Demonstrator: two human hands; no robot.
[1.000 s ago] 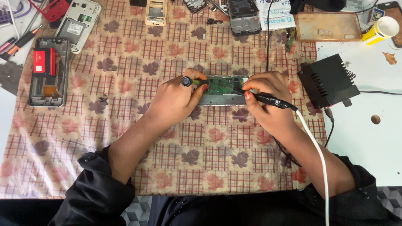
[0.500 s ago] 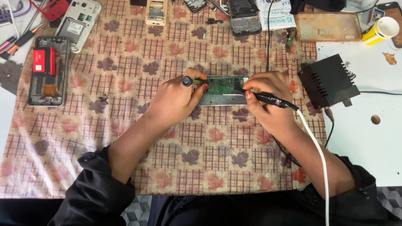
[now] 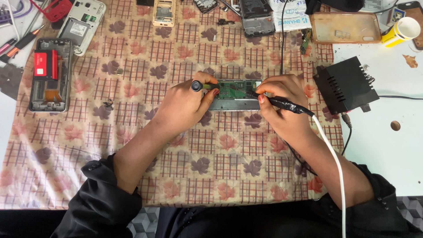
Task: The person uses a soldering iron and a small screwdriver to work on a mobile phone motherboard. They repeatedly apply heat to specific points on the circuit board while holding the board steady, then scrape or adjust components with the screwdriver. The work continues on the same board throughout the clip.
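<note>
Head view. Hands met over an opened phone that lay with its green circuit board up, near the middle of a floral checked cloth. The left hand was closed around a short tool with a round black end, its tip lying toward the left end of the board, while the same hand's fingers rested against the phone's edge. The right hand was closed in a pen grip on a black soldering iron, whose tip reached onto the right part of the board; its white cord trailed back along the forearm. A black power unit stood just to the right, apart from the hands.

Good practice for such work, by judgement: both wrists should rest on the cloth for steadiness, the left tool should pin the part lightly, and the hot tip should touch only the joint, briefly. The cord should hang slack so that it could not tug the tip.

Other opened phones and a clear case lay well apart along the far edge.
</note>
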